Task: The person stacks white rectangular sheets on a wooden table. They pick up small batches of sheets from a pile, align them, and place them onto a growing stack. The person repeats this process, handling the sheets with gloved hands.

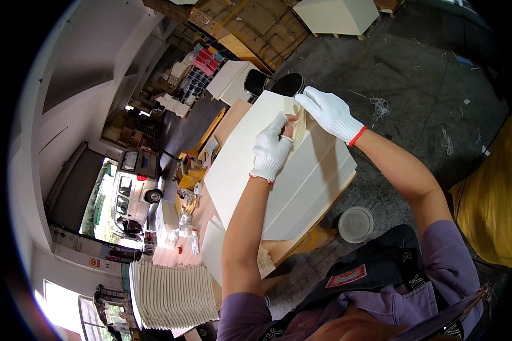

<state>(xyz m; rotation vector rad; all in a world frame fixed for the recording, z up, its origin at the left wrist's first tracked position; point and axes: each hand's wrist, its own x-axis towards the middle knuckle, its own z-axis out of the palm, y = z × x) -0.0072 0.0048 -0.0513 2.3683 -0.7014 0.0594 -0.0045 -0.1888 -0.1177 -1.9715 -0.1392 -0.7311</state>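
A tall stack of large cream-white paper sheets (250, 165) lies in front of me, its layered edge facing right. My left hand (271, 148), in a white knit glove with bare fingertips, rests on the top with its fingers curled at the edge of some sheets. Close by, my right hand (326, 112), in a white glove with a red cuff, is closed at the far right corner. Between the hands, several sheet edges (302, 128) are bent and fanned. My right fingertips are partly hidden.
The stack rests on a wooden table (290, 250). A curved pile of cream sheets (173, 292) stands at the lower left. Beyond the stack are black round stools (288, 84). A grey round bucket (356, 224) stands on the floor, and a yellow sack (492, 193) at the right.
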